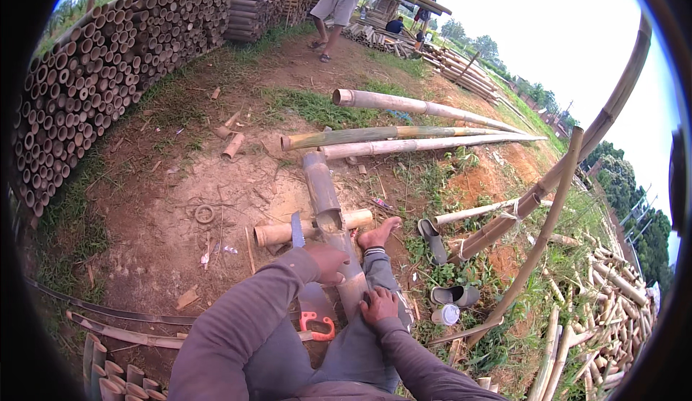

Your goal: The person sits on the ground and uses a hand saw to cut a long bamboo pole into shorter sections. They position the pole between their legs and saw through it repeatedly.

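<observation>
- We see a bamboo pole just below the centre, between the seated person's legs; its long axis runs from between 11 and 12 o'clock at the far end to between 5 and 6 at the near end.
- A pale, hollow opening shows in its upper side, facing us, just beyond the left hand.
- Under the pole we find a shorter bamboo crosspiece on the ground, its axis nearly square to the pole — roughly 9 to 3 o'clock, the 3 o'clock end tipped slightly upward in our view.
- The left hand lies over the pole with its fingers bent and close together, pointing toward 4 o'clock; we cannot tell how firmly it grips.
- The right hand sits nearer us, toward 5 o'clock from the left, fingers parted and laid at the pole's edge beside the trouser leg.
- A saw passes under the left forearm, nearly parallel to the pole: tip toward 12, orange handle toward 6, with neither hand around that handle.
- The bare foot is just beside the pole, toward 1 o'clock from the right hand.
- Farther out we see three long poles toward 1 o'clock, stacked bamboo at 10, and dark shoes — with a white cup — between 4 and 5.
</observation>
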A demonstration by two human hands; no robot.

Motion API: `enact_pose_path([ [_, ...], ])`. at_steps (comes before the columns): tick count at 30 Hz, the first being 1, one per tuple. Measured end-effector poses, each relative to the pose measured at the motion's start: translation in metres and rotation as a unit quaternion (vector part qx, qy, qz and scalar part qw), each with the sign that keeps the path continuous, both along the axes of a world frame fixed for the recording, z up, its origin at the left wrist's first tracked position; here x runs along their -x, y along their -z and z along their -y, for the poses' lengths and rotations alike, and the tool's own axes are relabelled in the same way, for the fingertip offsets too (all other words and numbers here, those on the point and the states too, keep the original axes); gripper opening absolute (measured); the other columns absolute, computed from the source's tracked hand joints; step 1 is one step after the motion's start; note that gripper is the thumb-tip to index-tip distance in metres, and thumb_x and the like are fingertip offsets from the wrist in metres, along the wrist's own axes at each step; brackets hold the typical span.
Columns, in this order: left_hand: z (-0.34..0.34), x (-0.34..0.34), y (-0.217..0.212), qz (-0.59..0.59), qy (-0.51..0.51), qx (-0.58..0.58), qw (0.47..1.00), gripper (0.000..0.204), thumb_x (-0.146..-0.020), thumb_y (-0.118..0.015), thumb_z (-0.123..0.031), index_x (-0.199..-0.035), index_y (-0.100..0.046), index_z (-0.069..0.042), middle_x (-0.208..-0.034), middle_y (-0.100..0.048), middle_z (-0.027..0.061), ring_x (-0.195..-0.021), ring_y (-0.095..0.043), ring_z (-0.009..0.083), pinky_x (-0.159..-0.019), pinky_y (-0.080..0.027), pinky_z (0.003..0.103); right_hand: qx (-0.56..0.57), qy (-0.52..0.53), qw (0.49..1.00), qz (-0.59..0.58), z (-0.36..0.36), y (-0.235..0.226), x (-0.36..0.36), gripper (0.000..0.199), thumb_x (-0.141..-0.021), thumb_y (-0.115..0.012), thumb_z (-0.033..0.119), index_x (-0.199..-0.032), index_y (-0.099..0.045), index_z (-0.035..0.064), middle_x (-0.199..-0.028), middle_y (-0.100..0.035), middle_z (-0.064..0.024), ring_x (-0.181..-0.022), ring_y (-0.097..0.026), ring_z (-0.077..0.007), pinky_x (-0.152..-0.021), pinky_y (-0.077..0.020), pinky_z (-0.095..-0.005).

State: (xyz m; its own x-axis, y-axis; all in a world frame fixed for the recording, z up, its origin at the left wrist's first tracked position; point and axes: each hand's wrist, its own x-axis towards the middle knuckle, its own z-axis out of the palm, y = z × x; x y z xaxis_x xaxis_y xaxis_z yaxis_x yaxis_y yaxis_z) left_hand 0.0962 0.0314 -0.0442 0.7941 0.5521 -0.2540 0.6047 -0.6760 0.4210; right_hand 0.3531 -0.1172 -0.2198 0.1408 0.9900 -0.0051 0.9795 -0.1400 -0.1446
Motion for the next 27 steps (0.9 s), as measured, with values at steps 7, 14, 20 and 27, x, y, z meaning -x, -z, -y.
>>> enact_pose_path([
  [7,0.0,-0.006,0.002,0.0,0.026,0.012,1.0,0.061,-0.09,-0.075,-0.043,-0.141,-0.061,-0.012,-0.13,-0.07,0.0168,-0.124,-0.065,0.0367,-0.104,-0.05,0.049,0.001,-0.002,0.999,0.039,-0.001,-0.007,0.0,0.05,-0.089,-0.068,0.046,-0.124,-0.071,0.0101,-0.137,-0.065,-0.0131,-0.134,-0.054,-0.0315,-0.118,-0.0315,-0.0499],
  [14,0.002,-0.004,0.0,0.005,0.025,0.029,0.999,0.06,-0.091,-0.074,-0.041,-0.142,-0.06,-0.012,-0.134,-0.068,0.0163,-0.127,-0.063,0.0359,-0.105,-0.05,0.048,0.015,0.006,0.999,0.028,-0.006,-0.006,0.005,0.05,-0.091,-0.067,0.046,-0.123,-0.068,0.0076,-0.135,-0.065,-0.0135,-0.136,-0.051,-0.0331,-0.119,-0.0283,-0.0555],
  [20,0.003,-0.004,0.002,0.008,0.027,0.028,0.999,0.061,-0.09,-0.074,-0.042,-0.142,-0.06,-0.013,-0.133,-0.068,0.0167,-0.127,-0.063,0.0365,-0.105,-0.05,0.048,0.031,0.01,0.999,0.027,-0.008,-0.001,0.003,0.051,-0.091,-0.067,0.047,-0.123,-0.067,0.0075,-0.134,-0.066,-0.0143,-0.135,-0.052,-0.0336,-0.119,-0.0275,-0.0557],
  [27,0.002,-0.007,0.004,0.007,0.033,0.021,0.999,0.061,-0.09,-0.074,-0.043,-0.142,-0.06,-0.014,-0.132,-0.069,0.0171,-0.126,-0.063,0.037,-0.105,-0.05,0.049,-0.013,-0.003,0.998,0.054,-0.008,0.003,0.001,0.047,-0.088,-0.069,0.047,-0.117,-0.069,0.0098,-0.126,-0.069,-0.0139,-0.128,-0.058,-0.0324,-0.113,-0.0332,-0.0506],
])
